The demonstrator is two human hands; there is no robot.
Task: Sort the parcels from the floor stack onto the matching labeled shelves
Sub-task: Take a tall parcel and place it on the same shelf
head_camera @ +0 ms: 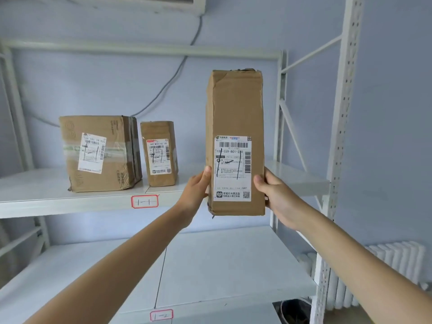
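A tall brown cardboard parcel (235, 108) stands upright in the air in front of the upper shelf (46, 183). Its white shipping label faces me with "1-1" handwritten on it. My left hand (197, 190) grips its lower left side and my right hand (273, 195) grips its lower right side. The upper shelf carries a red-framed tag (144, 201) reading "1-1". Two parcels stand on that shelf: a large box (100, 153) at the left and a small upright box (159, 153) beside it. The parcel's bottom hangs just below the shelf's front edge.
The lower shelf (210, 265) bears a red-framed tag (161, 314) reading "1-2". White perforated uprights (343, 136) stand at the right. A white radiator (385, 272) lines the right wall, and a dark bin (294, 309) sits on the floor below.
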